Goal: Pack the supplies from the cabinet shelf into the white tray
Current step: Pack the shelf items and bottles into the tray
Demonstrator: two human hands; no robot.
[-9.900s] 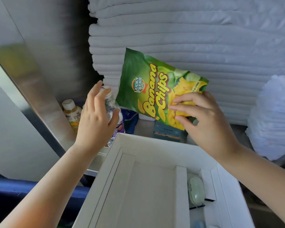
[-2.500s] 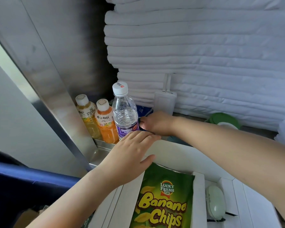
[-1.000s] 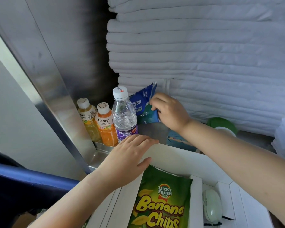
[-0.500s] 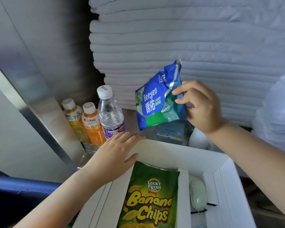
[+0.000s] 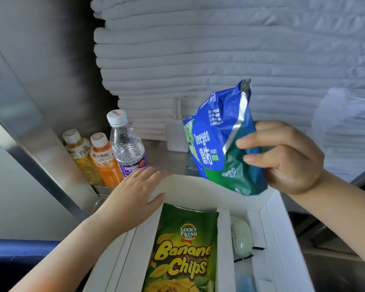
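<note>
- Brought nearer since half a second ago, the blue-green Deeyeo pack (image 5: pixel 223 144) hangs over the white tray's (image 5: pixel 198 187) far rim, gripped by the right hand (image 5: pixel 287 157).
- Left hand (image 5: pixel 135 192) rests flat on the tray's far-left corner, fingers straight.
- Banana Chips bag (image 5: pixel 183 249) lies in the tray's middle compartment.
- Pale oval thing (image 5: pixel 241 238), perhaps soap, lies in the right compartment.

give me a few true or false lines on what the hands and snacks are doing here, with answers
1. The right hand grips the blue packet. True.
2. The banana chips bag is held in the air. False: it lies in the white tray.
3. The left hand rests on the tray's rim. True.
4. The water bottle lies on its side. False: it stands upright beside two juice bottles.
</note>
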